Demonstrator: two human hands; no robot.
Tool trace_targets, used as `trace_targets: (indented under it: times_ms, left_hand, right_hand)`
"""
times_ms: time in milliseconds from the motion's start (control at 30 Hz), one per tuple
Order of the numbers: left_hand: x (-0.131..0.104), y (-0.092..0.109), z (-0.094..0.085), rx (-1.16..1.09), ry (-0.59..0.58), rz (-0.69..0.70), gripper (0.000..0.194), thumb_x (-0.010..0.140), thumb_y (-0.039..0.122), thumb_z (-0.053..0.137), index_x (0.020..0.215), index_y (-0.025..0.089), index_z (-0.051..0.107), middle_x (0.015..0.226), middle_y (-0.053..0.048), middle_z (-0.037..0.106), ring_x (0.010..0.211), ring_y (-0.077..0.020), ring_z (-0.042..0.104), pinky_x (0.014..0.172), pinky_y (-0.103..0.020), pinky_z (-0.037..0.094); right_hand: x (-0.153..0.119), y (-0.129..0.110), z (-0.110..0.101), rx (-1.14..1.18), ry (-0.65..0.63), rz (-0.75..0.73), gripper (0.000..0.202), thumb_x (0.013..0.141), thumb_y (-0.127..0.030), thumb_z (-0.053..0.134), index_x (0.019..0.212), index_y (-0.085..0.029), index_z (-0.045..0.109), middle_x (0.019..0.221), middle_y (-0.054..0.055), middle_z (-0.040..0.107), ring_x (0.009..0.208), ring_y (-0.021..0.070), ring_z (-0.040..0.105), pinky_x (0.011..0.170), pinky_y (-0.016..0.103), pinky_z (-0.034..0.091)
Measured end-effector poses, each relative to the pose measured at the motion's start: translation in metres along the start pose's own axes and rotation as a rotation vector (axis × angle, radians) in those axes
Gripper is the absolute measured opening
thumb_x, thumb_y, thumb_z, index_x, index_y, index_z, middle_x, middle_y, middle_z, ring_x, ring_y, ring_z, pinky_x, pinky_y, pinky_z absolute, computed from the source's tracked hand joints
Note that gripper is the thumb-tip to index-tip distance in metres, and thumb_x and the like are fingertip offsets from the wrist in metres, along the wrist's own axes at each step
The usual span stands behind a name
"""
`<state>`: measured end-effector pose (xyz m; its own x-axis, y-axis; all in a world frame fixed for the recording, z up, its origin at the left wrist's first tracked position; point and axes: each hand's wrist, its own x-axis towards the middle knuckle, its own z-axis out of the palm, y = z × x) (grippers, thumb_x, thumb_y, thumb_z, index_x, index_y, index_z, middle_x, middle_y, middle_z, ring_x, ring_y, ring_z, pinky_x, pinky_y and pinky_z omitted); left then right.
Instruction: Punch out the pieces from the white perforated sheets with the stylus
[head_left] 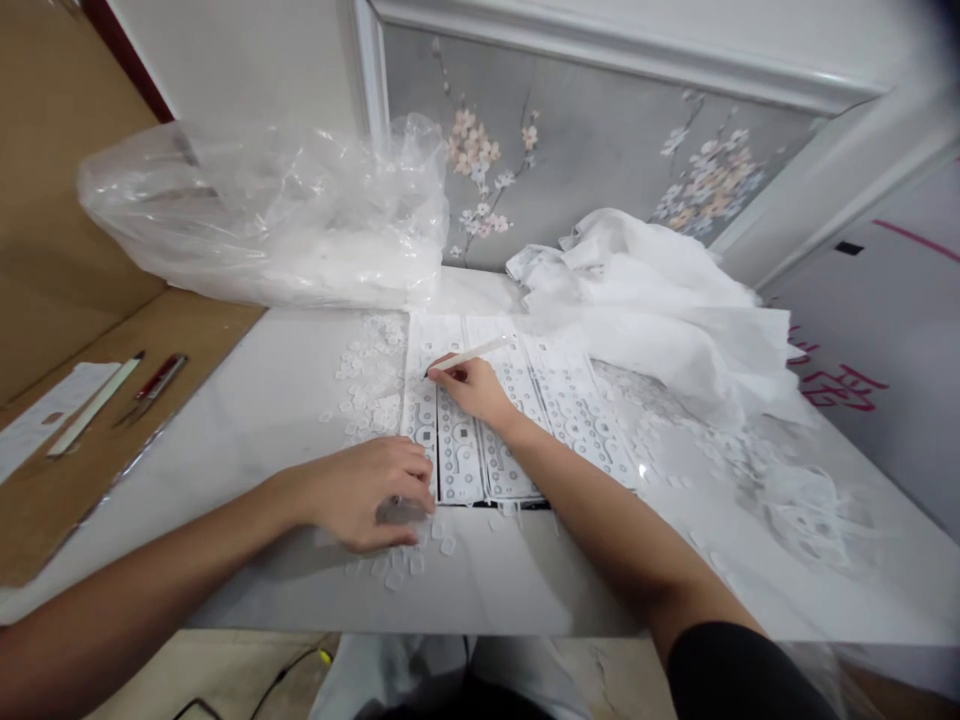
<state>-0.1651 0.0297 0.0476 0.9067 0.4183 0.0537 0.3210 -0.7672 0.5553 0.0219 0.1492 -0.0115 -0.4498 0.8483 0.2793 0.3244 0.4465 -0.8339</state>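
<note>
My right hand [478, 390] grips a slim white pen-shaped tool [480, 350] whose dark tip points down at the left part of the printed white sheets [461, 470]. These sheets lie side by side in strips and bear rows of grey rings, squares and curved marks. At their lower left edge is my left hand [367, 490], fingers bent and thumb apart, with nothing seen in it. Small clear-white cut-out pieces [375, 400] are scattered left of the sheets. More loose pieces [405, 565] lie below my left hand.
A large clear plastic bag [277, 220] stands at the back left. Crumpled white sheets [637, 270] are heaped at the back right, with plastic scraps [810, 515] nearer. On cardboard [202, 330] at left lie a red-handled tool [157, 385] and a pale green-white stick [97, 405].
</note>
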Motion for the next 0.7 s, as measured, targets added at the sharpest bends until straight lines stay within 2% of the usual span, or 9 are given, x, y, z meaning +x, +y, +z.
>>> trace_targets:
  times_ms: [67, 167, 267, 333, 400, 500, 700]
  left_hand:
    - [-0.001, -0.002, 0.001, -0.022, 0.06, 0.006, 0.021, 0.086, 0.036, 0.064, 0.101, 0.022, 0.067, 0.087, -0.005, 0.066, 0.078, -0.0189, 0.06, 0.074, -0.033, 0.047]
    - [-0.002, -0.014, 0.005, -0.023, 0.262, -0.03, 0.019, 0.092, 0.033, 0.058, 0.104, 0.021, 0.067, 0.096, -0.006, 0.068, 0.086, -0.0176, 0.063, 0.076, -0.03, 0.05]
    - [-0.004, -0.036, 0.008, 0.138, 0.463, -0.151, 0.019, 0.094, 0.032, 0.054, 0.098, 0.021, 0.069, 0.099, -0.006, 0.069, 0.092, -0.0182, 0.063, 0.081, -0.032, 0.052]
    - [-0.006, -0.053, 0.009, 0.273, 0.518, -0.253, 0.021, 0.094, 0.035, 0.055, 0.096, 0.021, 0.071, 0.101, -0.005, 0.07, 0.095, -0.0202, 0.064, 0.085, -0.036, 0.052]
    - [-0.009, -0.067, 0.01, 0.364, 0.528, -0.326, 0.024, 0.093, 0.038, 0.055, 0.099, 0.023, 0.072, 0.107, -0.005, 0.07, 0.102, -0.0225, 0.063, 0.091, -0.041, 0.05]
    - [-0.011, -0.078, 0.012, 0.425, 0.49, -0.36, 0.031, 0.092, 0.043, 0.055, 0.111, 0.024, 0.07, 0.12, -0.006, 0.066, 0.117, -0.0257, 0.057, 0.101, -0.047, 0.044]
    - [-0.012, -0.077, 0.012, 0.439, 0.399, -0.412, 0.04, 0.093, 0.05, 0.051, 0.123, 0.027, 0.064, 0.135, -0.004, 0.059, 0.131, -0.0264, 0.047, 0.112, -0.05, 0.033]
  right_hand:
    - [0.0, 0.0, 0.0, -0.001, -0.011, 0.002, 0.025, 0.089, -0.036, 0.055, 0.086, -0.016, 0.07, 0.078, 0.002, 0.068, 0.066, 0.0131, 0.057, 0.062, 0.025, 0.041]
    - [-0.001, -0.002, -0.001, -0.001, -0.036, 0.006, 0.026, 0.089, -0.037, 0.055, 0.087, -0.016, 0.07, 0.074, 0.001, 0.067, 0.065, 0.0129, 0.056, 0.062, 0.025, 0.041]
    - [-0.002, -0.003, -0.001, -0.019, -0.053, 0.014, 0.025, 0.089, -0.036, 0.057, 0.087, -0.016, 0.072, 0.073, 0.002, 0.067, 0.066, 0.0135, 0.057, 0.063, 0.025, 0.042]
    - [-0.002, -0.003, -0.001, -0.037, -0.062, 0.031, 0.024, 0.088, -0.035, 0.058, 0.086, -0.016, 0.073, 0.075, 0.003, 0.069, 0.067, 0.0143, 0.058, 0.063, 0.026, 0.043]
    - [-0.002, -0.003, 0.0, -0.045, -0.07, 0.045, 0.024, 0.087, -0.035, 0.059, 0.086, -0.015, 0.073, 0.076, 0.004, 0.071, 0.068, 0.015, 0.06, 0.063, 0.026, 0.044]
    - [-0.001, -0.003, 0.0, -0.032, -0.084, 0.031, 0.025, 0.088, -0.035, 0.058, 0.088, -0.016, 0.075, 0.08, 0.005, 0.073, 0.07, 0.0157, 0.062, 0.065, 0.027, 0.045]
    - [-0.002, -0.004, 0.0, -0.03, -0.098, 0.008, 0.023, 0.089, -0.032, 0.057, 0.092, -0.017, 0.074, 0.086, 0.006, 0.074, 0.074, 0.0164, 0.065, 0.068, 0.028, 0.047]
